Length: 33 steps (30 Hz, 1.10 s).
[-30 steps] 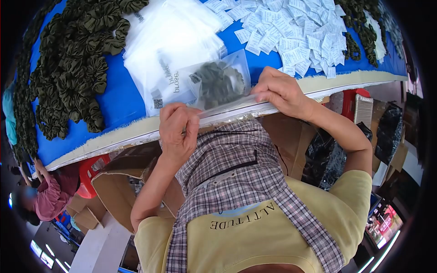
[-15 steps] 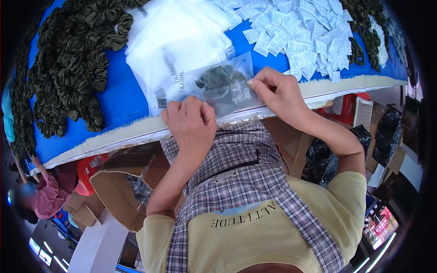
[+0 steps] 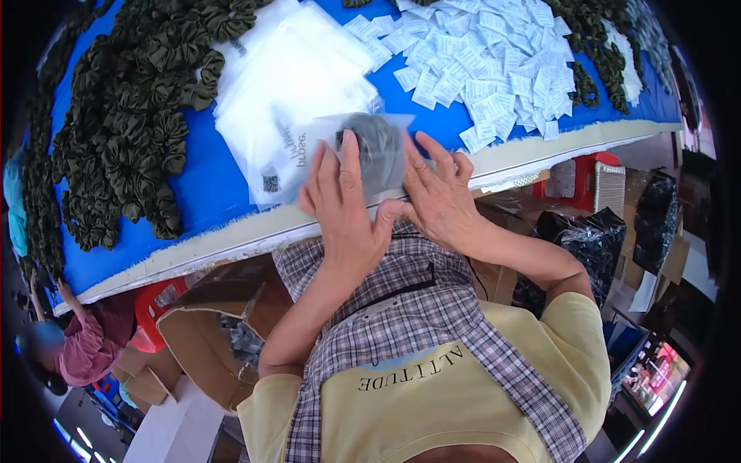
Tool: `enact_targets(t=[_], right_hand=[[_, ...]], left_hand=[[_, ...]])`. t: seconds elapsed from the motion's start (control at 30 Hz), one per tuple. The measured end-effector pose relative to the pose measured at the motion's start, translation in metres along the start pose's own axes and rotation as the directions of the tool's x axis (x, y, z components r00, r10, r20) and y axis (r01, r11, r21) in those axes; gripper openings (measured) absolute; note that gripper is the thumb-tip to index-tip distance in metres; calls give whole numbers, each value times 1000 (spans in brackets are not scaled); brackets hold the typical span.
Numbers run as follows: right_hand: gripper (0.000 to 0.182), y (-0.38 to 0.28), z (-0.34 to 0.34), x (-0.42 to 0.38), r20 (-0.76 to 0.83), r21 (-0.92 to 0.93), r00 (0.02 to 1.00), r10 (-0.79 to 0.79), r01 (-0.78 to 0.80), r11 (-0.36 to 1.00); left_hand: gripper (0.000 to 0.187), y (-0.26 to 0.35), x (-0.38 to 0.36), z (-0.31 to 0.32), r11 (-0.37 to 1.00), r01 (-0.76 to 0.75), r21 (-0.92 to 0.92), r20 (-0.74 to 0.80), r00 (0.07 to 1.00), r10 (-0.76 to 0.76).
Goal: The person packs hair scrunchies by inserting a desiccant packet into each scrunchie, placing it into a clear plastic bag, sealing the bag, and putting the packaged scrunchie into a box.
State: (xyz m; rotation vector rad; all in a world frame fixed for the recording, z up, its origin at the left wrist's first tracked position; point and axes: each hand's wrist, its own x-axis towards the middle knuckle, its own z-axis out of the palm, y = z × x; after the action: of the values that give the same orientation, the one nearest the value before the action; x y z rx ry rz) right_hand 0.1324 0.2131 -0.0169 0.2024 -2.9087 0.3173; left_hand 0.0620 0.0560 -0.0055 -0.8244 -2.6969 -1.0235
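A frosted clear bag [image 3: 316, 135] with "prose" printing lies at the table's front edge, a dark green scrunchie [image 3: 378, 147] inside it. My left hand [image 3: 345, 204] rests on the bag with its fingers stretched out and apart, the tips reaching the scrunchie. At the bag's right edge is my right hand [image 3: 444, 197], its fingers extended and spread. Both thumbs meet near the bag's lower edge. Under and behind the bag is a stack of similar frosted bags [image 3: 289, 77].
A large heap of dark green scrunchies [image 3: 127, 131] covers the left of the blue table [image 3: 220, 174]. Small printed white packets [image 3: 494, 69] are piled to the right. A co-worker in a pink top [image 3: 93, 343] is at far left. Below the table is an open cardboard box [image 3: 193, 347].
My hands have come closer together, and their bent, gripping fingers have opened out. The right hand has let go of the bag's right side. The view has shifted slightly.
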Motion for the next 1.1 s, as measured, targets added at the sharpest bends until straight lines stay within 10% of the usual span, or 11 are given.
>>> enact_targets(t=[0.07, 0.17, 0.33, 0.4, 0.47, 0.7, 0.83, 0.9, 1.1], right_hand=[[68, 4, 0, 4, 3, 51, 998, -61, 61, 997], [54, 27, -12, 26, -75, 107, 991, -114, 122, 987], [23, 94, -35, 80, -133, -144, 981, -140, 121, 982], [20, 105, -28, 85, 16, -188, 997, -76, 78, 979], [18, 109, -31, 91, 40, -185, 995, -90, 96, 978], [2, 116, -66, 114, 213, 77, 977, 16, -33, 996], [14, 117, -73, 166, 199, 285, 968, 152, -205, 936], [17, 128, -54, 205, -80, 355, 981, 176, -137, 925], [28, 234, 63, 393, 106, 285, 990, -90, 56, 957]], left_hand=[[57, 0, 7, 0, 887, -17, -462, -171, 983, -70], [59, -11, 19, -39, 840, 7, -543, -175, 977, -121], [57, -62, -22, -199, 969, 248, -25, 172, 955, -240], [52, -77, -59, -259, 824, 437, 361, 341, 760, -553], [49, -86, -80, -274, 467, 631, 619, 120, 512, -850], [54, -191, -36, -194, 887, 277, 369, -137, 960, -243], [63, -207, 15, -139, 858, 393, 332, -221, 916, -334], [57, -201, 27, -129, 782, 408, 471, -320, 905, -280], [43, -204, 8, -132, 794, 435, 425, -344, 889, -303]])
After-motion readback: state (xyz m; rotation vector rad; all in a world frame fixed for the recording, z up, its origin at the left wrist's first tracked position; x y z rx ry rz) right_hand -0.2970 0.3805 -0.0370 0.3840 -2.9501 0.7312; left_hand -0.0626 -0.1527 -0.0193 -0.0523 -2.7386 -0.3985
